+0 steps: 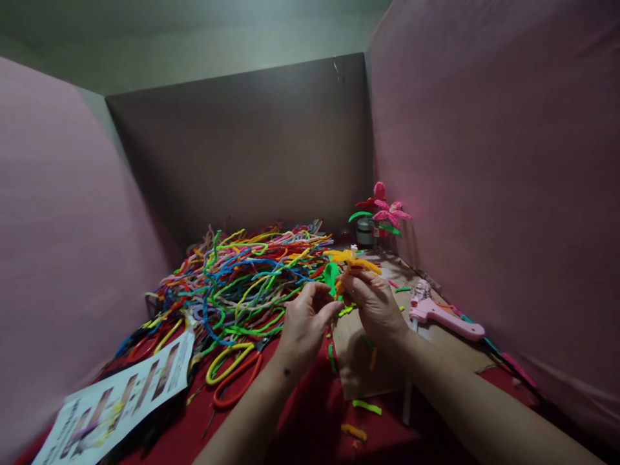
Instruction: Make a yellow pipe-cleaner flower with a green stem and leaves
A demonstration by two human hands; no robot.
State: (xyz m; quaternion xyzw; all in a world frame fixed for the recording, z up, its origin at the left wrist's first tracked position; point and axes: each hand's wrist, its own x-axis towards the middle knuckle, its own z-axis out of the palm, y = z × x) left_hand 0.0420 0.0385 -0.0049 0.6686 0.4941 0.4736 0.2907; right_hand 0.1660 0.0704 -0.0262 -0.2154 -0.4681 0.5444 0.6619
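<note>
An orange pipe-cleaner flower (361,262) with a whitish centre is held upright by my right hand (375,303), whose fingers are closed round its lower part. Just left of it, my left hand (310,316) has its thumb and fingers curled toward the flower's base. Whether those fingertips grip anything is too small to tell. A bright green fuzzy piece (331,276) shows between the hands, behind the fingertips. Beneath them lies a cardboard sheet (361,361) with short green and orange scraps around it.
A large heap of coloured pipe cleaners (252,278) lies at the back left. Scissors (235,374) and a printed sheet (126,400) are at the left. A pink glue gun (448,320) rests at the right, with a finished pink flower (390,212) behind.
</note>
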